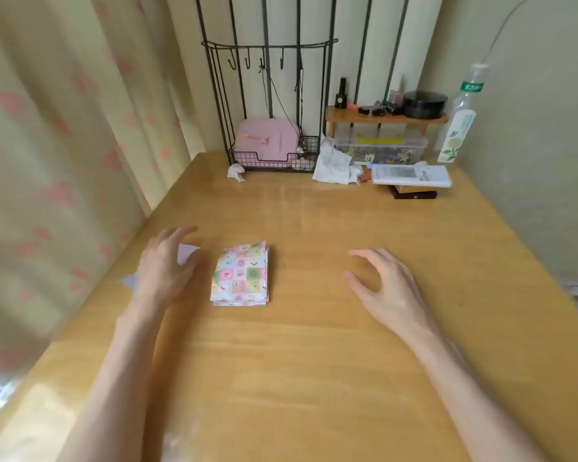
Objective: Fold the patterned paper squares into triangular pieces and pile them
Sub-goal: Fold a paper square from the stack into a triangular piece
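Stack of patterned paper squares (240,276): lying on the tabletop (314,361) between the hands. Probably light, thin and slippery, so best lifted by one top-sheet corner. Left hand (166,261), fingers spread, is covering a pale triangle (186,253); right hand (381,281) is hovering, loosely curled and empty.

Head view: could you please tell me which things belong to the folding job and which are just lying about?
Job: stack of patterned squares, pale folded triangles beneath the left hand, right hand.
Lying about: pink case, crumpled paper, clear box, plastic bottle.
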### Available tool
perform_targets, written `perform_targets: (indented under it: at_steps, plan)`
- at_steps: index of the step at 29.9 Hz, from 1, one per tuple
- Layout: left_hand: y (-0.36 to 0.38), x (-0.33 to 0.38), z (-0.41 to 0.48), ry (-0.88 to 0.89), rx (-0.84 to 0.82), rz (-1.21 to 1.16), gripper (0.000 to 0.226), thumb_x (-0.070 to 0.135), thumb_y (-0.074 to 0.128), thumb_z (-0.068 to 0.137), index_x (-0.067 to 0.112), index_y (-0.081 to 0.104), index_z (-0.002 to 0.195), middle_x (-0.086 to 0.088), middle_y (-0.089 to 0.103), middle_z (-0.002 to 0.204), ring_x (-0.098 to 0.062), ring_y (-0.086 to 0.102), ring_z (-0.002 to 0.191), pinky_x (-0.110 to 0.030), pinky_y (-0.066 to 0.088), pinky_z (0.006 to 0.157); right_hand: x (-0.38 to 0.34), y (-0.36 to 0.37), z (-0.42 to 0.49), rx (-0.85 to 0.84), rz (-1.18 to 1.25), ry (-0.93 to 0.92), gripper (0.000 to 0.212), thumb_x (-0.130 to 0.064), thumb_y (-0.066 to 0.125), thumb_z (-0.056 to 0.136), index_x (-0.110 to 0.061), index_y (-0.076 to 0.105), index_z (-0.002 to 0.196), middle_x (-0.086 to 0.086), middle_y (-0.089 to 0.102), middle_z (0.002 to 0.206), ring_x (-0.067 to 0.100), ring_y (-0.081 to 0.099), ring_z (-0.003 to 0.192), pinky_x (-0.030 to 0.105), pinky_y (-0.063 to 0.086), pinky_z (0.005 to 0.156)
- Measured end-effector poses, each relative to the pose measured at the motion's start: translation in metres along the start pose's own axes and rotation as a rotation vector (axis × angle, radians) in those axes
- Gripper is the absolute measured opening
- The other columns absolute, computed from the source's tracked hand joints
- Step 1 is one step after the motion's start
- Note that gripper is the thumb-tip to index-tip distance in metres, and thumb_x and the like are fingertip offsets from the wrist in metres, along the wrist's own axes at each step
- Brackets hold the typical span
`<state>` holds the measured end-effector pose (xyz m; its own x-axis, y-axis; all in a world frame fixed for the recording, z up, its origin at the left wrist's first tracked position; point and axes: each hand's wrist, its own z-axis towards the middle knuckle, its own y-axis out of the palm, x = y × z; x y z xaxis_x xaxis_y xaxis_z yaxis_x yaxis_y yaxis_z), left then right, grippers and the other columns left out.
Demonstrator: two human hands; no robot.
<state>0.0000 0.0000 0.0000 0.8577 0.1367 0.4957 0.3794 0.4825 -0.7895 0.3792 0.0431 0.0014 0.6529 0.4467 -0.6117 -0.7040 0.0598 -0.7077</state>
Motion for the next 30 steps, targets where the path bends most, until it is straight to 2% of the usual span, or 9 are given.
perform_targets:
  at_steps: [4, 8, 11, 14, 17, 21, 23, 26, 30]
  plan:
    - [-0.003, -0.003, -0.006, -0.197, 0.08, 0.041, 0.059, 0.043, 0.083, 0.078, 0.025, 0.061, 0.13, -0.007, 0.058, 0.124, -0.034, 0.055, 0.115, -0.048, 0.045, 0.095, -0.001, 0.0, 0.0, -0.008, -0.021, 0.008, 0.032, -0.034, 0.07, 0.094, -0.027, 0.066, 0.125, -0.014, 0.06, 0.114, 0.005, 0.058, 0.108, 0.016, 0.039, 0.088]
    - [0.003, -0.001, -0.006, -0.32, 0.017, 0.074, 0.066, 0.057, 0.082, 0.072, 0.021, 0.059, 0.122, -0.004, 0.06, 0.119, -0.031, 0.059, 0.111, -0.044, 0.048, 0.094, -0.001, 0.002, 0.001, -0.009, -0.035, 0.009, 0.032, -0.036, 0.07, 0.094, -0.028, 0.067, 0.125, -0.014, 0.061, 0.116, 0.006, 0.058, 0.109, 0.017, 0.04, 0.088]
    - [0.005, -0.003, -0.007, -0.303, 0.061, 0.1, 0.048, 0.051, 0.074, 0.081, 0.021, 0.063, 0.116, -0.002, 0.067, 0.11, -0.033, 0.062, 0.105, -0.042, 0.049, 0.087, -0.003, 0.0, 0.001, -0.018, -0.033, 0.011, 0.032, -0.036, 0.069, 0.094, -0.027, 0.067, 0.125, -0.014, 0.061, 0.116, 0.005, 0.058, 0.11, 0.018, 0.04, 0.089]
    - [-0.001, 0.001, -0.008, -0.298, 0.178, 0.139, 0.021, 0.04, 0.061, 0.089, 0.024, 0.073, 0.095, -0.002, 0.074, 0.092, -0.038, 0.068, 0.091, -0.041, 0.051, 0.078, -0.005, 0.0, 0.0, -0.012, -0.033, 0.0, 0.031, -0.035, 0.069, 0.094, -0.027, 0.067, 0.124, -0.014, 0.061, 0.116, 0.005, 0.058, 0.109, 0.016, 0.039, 0.088]
    - [-0.013, 0.019, -0.008, -0.21, 0.337, -0.027, 0.02, 0.035, 0.058, 0.095, 0.021, 0.071, 0.089, 0.001, 0.076, 0.084, -0.028, 0.073, 0.084, -0.038, 0.055, 0.077, -0.007, 0.001, 0.0, -0.006, -0.033, -0.004, 0.03, -0.034, 0.069, 0.095, -0.027, 0.067, 0.124, -0.014, 0.061, 0.114, 0.004, 0.058, 0.107, 0.015, 0.039, 0.088]
    - [-0.03, 0.074, -0.011, -0.066, 0.427, -0.515, 0.015, 0.026, 0.059, 0.101, 0.016, 0.068, 0.094, 0.004, 0.073, 0.086, -0.005, 0.07, 0.079, -0.023, 0.053, 0.072, -0.01, 0.0, -0.001, 0.029, 0.007, -0.021, 0.03, -0.031, 0.07, 0.094, -0.025, 0.068, 0.124, -0.015, 0.062, 0.115, -0.001, 0.057, 0.107, 0.015, 0.043, 0.091]
    - [-0.029, 0.102, -0.018, -0.064, 0.375, -0.686, 0.016, 0.022, 0.06, 0.102, 0.013, 0.068, 0.092, 0.009, 0.067, 0.076, 0.001, 0.059, 0.065, -0.016, 0.044, 0.06, -0.013, 0.001, 0.0, 0.004, 0.173, 0.021, 0.032, -0.031, 0.073, 0.093, -0.028, 0.067, 0.124, -0.017, 0.064, 0.117, -0.001, 0.059, 0.111, 0.022, 0.048, 0.096]
    - [-0.011, 0.132, -0.034, -0.051, 0.17, -0.759, 0.016, 0.023, 0.061, 0.102, 0.014, 0.068, 0.091, 0.014, 0.059, 0.061, 0.001, 0.046, 0.051, -0.017, 0.033, 0.046, -0.031, -0.005, 0.0, -0.14, 0.585, 0.177, 0.04, -0.035, 0.075, 0.091, -0.029, 0.064, 0.129, -0.009, 0.069, 0.119, 0.004, 0.066, 0.111, 0.031, 0.052, 0.1]
    - [0.014, 0.155, -0.052, -0.021, -0.01, -0.795, 0.013, 0.03, 0.062, 0.102, 0.021, 0.067, 0.093, -0.004, 0.069, 0.062, -0.01, 0.045, 0.046, -0.023, 0.034, 0.041, -0.047, -0.011, -0.004, -0.332, 0.847, 0.244, 0.049, -0.038, 0.074, 0.088, -0.025, 0.06, 0.134, -0.002, 0.076, 0.114, 0.011, 0.072, 0.107, 0.027, 0.055, 0.095]
